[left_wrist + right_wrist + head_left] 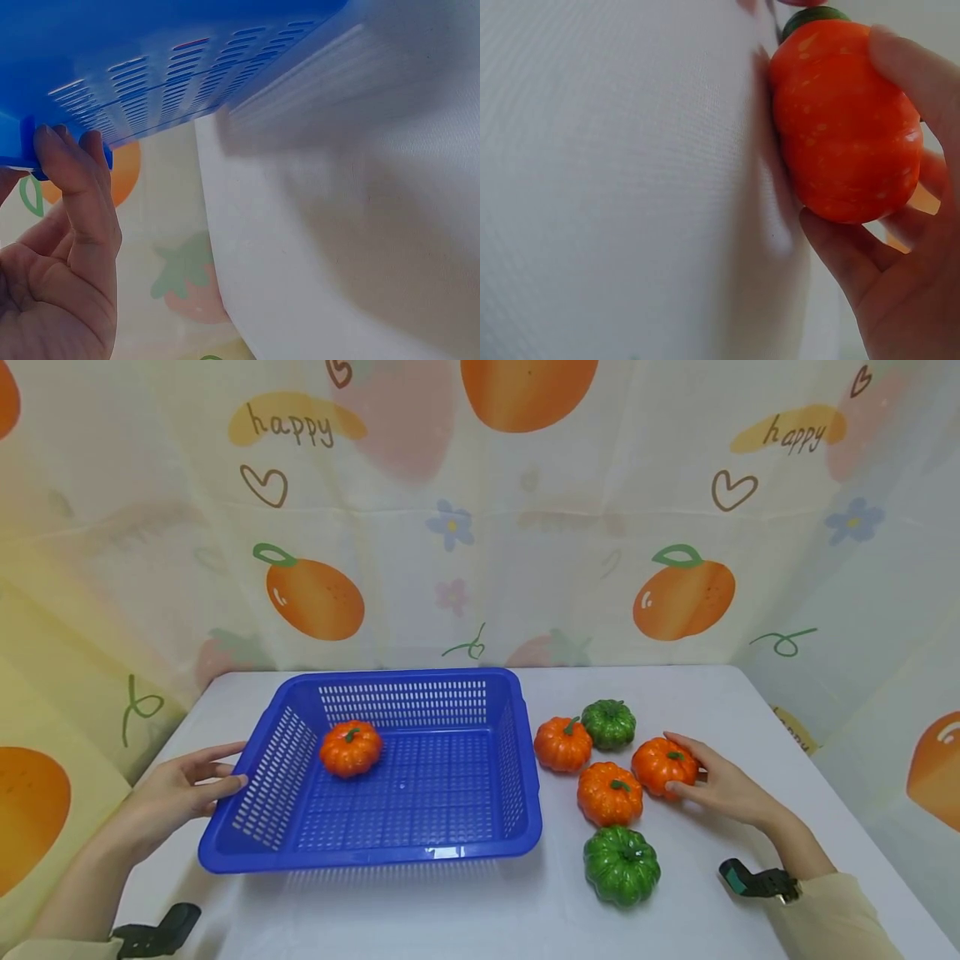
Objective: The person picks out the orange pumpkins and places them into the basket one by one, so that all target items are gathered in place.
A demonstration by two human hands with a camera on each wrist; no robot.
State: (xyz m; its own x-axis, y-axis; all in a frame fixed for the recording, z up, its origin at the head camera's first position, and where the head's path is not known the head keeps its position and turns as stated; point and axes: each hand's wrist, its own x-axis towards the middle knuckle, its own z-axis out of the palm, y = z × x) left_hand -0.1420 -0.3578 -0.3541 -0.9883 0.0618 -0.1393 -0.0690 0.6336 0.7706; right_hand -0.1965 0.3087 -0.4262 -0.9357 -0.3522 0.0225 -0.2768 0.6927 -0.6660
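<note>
My left hand (183, 785) pinches the left rim of a blue plastic basket (367, 857), thumb above and fingers beneath; the left wrist view shows the fingers (79, 187) at the rim's edge. One small orange pumpkin (351, 748) with a green stem lies inside, toward the left. On the right, my right hand (720, 781) grips another orange pumpkin (664, 767) from its right side. In the right wrist view, thumb and fingers curl round this pumpkin (847, 124), close over the white table.
Between the basket and my right hand lie two more orange pumpkins (564, 745), a green pumpkin (608, 724) behind them and another green pumpkin (622, 866) in front. The white table (420, 918) ends at a printed curtain (495, 568) behind and at both sides.
</note>
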